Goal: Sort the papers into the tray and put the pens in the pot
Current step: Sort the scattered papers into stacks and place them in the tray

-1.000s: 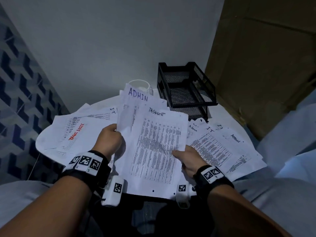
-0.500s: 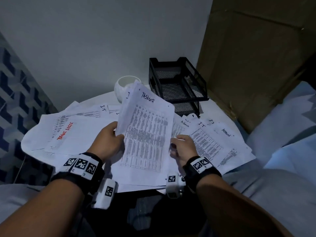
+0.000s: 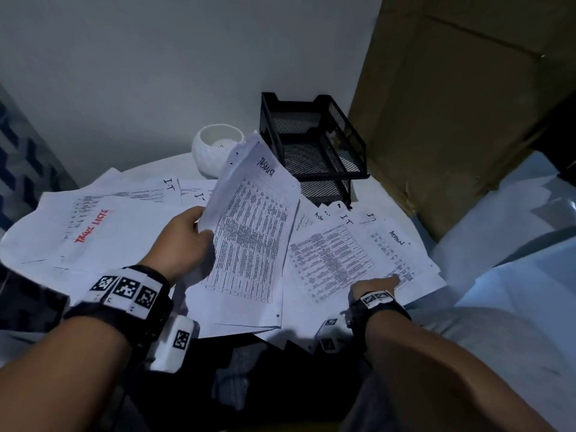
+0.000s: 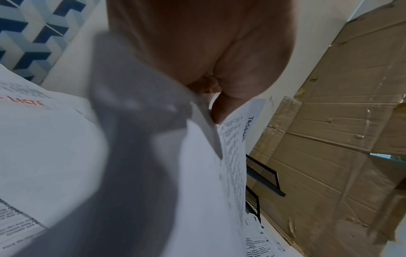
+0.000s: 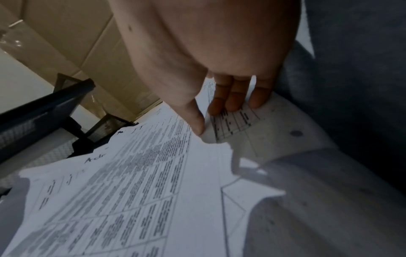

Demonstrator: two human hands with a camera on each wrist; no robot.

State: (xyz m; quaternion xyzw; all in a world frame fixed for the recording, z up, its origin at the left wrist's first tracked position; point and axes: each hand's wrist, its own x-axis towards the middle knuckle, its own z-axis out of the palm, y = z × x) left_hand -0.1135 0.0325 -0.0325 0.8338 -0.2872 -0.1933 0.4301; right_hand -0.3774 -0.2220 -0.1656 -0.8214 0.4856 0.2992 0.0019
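My left hand (image 3: 187, 241) grips a stack of printed papers (image 3: 252, 232) by its left edge and holds it raised and tilted; the top sheet is headed "Tasklist". The left wrist view shows the thumb (image 4: 219, 111) pressed on that stack (image 4: 232, 147). My right hand (image 3: 377, 285) lies low on the loose papers (image 3: 336, 257) at the right. Its fingertips (image 5: 232, 104) touch an "Admin" sheet, and the thumb rests on the sheet above it. The black mesh tray (image 3: 346, 129) stands at the back, with a white pot (image 3: 212, 154) to its left. No pens are in view.
More sheets (image 3: 93, 232), one headed in red, cover the left of the round white table (image 3: 380, 194). A big cardboard box (image 3: 452, 120) stands close on the right, behind the tray. The wall is directly behind the pot. My lap is under the near edge.
My right hand let go of the stack and moved right and down onto the loose papers. The left hand alone keeps the stack, now tilted further towards the tray.
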